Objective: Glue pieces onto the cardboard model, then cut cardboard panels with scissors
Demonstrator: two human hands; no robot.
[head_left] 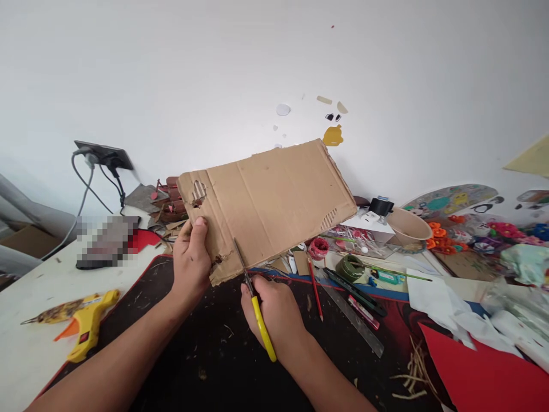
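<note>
A brown cardboard sheet [270, 200], torn at its left edge and corners, is held up tilted above the dark mat. My left hand [191, 257] grips its lower left edge, thumb on the near face. In my right hand [274, 309] is a pair of yellow-handled scissors [262, 329]. One blade lies across the front of the cardboard near its lower edge; the other blade is not visible, and I cannot tell how far the blades are apart. Some of my right fingers are hidden behind the handle.
A yellow glue gun [88, 326] lies at left on the white table [26, 309]. Right of my hands are a red pencil [315, 289], a metal ruler [354, 320], a box cutter [354, 290] and paint jars. Twigs [414, 372] and red paper [480, 366] lie at lower right.
</note>
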